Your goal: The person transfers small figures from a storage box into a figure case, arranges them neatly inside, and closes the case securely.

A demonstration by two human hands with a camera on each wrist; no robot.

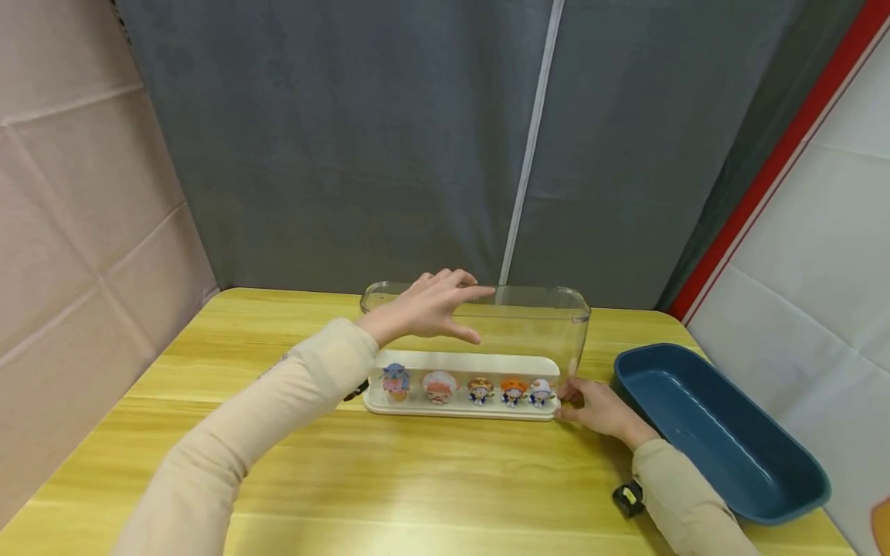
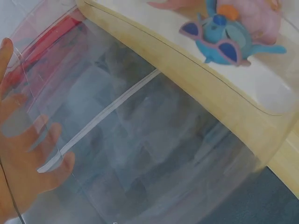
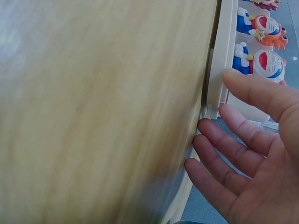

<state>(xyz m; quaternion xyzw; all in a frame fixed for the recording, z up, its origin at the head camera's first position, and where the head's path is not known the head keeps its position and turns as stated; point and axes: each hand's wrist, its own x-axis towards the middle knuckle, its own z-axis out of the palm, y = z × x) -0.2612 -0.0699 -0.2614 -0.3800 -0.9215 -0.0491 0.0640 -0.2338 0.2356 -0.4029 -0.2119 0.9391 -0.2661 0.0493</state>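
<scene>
A white base (image 1: 459, 361) lies on the table, with several small cartoon figurines (image 1: 513, 390) standing in a row on it. Over them rises a clear display cover (image 1: 535, 328). My left hand (image 1: 431, 305) is spread above the cover's top, thumb and fingers apart; whether it touches the plastic cannot be seen. In the left wrist view, the hand (image 2: 32, 158) shows at the left edge behind clear plastic. At the base's right end is my right hand (image 1: 599, 408). Its thumb meets the corner edge, and the other fingers (image 3: 233, 149) extend loosely beside it, apart from each other.
A dark blue tray (image 1: 723, 432) stands at the table's right side, close to my right forearm. Grey curtain (image 1: 348, 154) hangs behind the wooden table (image 1: 417, 479). Pale fabric sheets (image 1: 76, 232) border the left, with white and red fabric (image 1: 820, 255) on the right.
</scene>
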